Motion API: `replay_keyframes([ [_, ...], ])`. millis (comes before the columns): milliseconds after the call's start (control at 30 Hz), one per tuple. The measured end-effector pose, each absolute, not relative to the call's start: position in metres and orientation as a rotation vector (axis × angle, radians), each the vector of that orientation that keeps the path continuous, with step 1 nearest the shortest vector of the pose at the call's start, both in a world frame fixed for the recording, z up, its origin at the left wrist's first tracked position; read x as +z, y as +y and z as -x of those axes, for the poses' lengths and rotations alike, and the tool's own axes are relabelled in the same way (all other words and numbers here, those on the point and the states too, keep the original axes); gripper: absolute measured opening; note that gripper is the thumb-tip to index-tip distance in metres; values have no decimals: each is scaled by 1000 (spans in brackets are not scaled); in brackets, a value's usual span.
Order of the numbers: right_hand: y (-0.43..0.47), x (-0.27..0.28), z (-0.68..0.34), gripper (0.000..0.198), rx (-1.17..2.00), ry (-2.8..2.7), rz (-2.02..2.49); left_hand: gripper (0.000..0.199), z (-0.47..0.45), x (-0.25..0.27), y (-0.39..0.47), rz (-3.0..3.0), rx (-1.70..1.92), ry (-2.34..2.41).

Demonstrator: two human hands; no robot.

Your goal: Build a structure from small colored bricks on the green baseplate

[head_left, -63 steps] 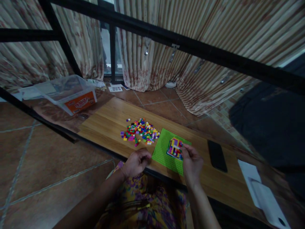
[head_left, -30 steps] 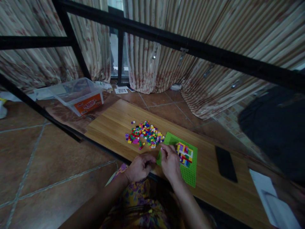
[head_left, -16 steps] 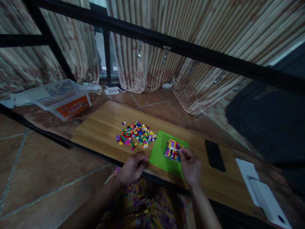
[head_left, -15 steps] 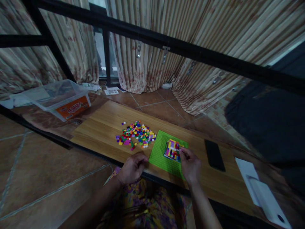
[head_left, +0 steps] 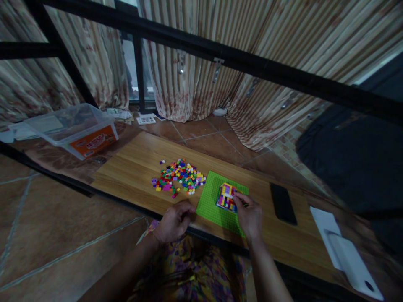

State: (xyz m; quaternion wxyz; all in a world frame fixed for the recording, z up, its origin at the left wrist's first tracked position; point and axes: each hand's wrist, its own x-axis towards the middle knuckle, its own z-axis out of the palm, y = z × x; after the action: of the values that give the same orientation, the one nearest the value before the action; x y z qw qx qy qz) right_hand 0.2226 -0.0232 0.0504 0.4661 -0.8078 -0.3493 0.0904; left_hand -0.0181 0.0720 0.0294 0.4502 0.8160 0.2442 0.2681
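Observation:
A small block build (head_left: 226, 196) of many coloured toy bricks stands on a green baseplate (head_left: 209, 203). My right hand (head_left: 250, 216) reaches over its right side, thumb and forefinger pinched at the top. A pale speck shows at those fingertips, too small to tell whether it is a brick. At the table's front edge, by the baseplate's left corner, my left hand (head_left: 176, 220) rests with its fingers loosely curled; nothing sticks out of it. A pile of loose toy bricks (head_left: 181, 176) lies spread left of the baseplate.
The wooden table (head_left: 132, 167) also carries a black phone-like slab (head_left: 283, 204) on the right. Past that end is a white object (head_left: 349, 260). A clear plastic bin (head_left: 82, 130) with an orange label stands beyond the left end. A black rail (head_left: 201, 46) crosses in front of curtains.
My right hand has shifted slightly left, its fingertips now farther over the top of the brick build. My left hand stays where it was.

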Motion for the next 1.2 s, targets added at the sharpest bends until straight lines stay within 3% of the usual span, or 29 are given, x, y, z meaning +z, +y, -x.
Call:
replay_keyframes([
  [700, -15, 54, -227, 29, 357, -652, 1886, 26, 17, 31, 71, -2054, 722, 604],
  [1200, -11, 51, -238, 38, 404, -561, 1893, 19, 17, 30, 72, -2029, 712, 592],
])
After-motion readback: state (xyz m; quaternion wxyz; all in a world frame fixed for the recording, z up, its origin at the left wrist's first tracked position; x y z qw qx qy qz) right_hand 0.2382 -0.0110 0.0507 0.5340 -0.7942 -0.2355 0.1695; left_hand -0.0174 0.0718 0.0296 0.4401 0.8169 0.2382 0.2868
